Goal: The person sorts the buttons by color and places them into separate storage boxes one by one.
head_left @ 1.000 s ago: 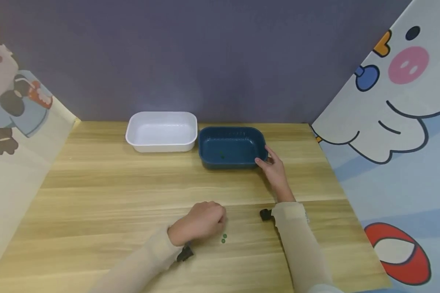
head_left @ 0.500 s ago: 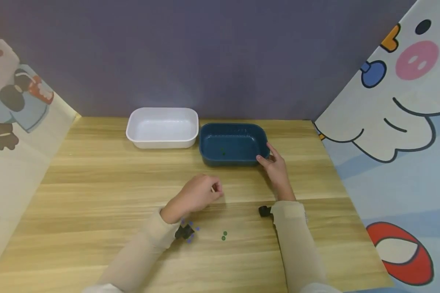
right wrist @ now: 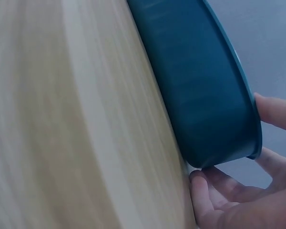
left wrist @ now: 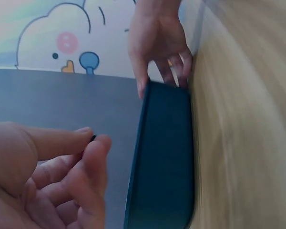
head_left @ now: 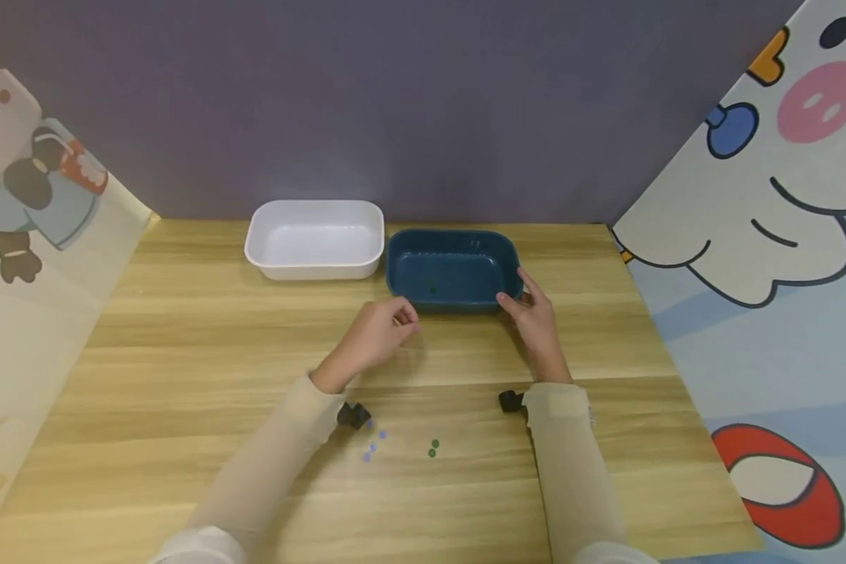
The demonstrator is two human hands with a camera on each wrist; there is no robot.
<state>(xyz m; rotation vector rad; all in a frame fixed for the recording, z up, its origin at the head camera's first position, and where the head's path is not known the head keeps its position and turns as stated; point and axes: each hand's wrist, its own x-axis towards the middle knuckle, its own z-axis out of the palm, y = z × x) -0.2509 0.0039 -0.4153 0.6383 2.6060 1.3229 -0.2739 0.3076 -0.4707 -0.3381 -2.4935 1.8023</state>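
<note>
My left hand is raised just in front of the dark blue rectangular dish. In the left wrist view its thumb and index finger pinch a tiny dark disc, mostly hidden by the fingertips. My right hand grips the dish's right front corner, thumb at the rim and other fingers around the end wall and low by the table. A small green disc lies inside the dish. Two more green discs lie on the table, with several small blue discs to their left.
A white rectangular dish stands left of the dark blue one, close beside it. Behind both rises a grey wall. Cartoon-printed panels flank the wooden table. A black wrist camera sits at each sleeve.
My left hand has moved forward from near the green discs to the dish's front edge, keeping its pinch and uncovering the blue discs. My right hand stays at the dish corner.
</note>
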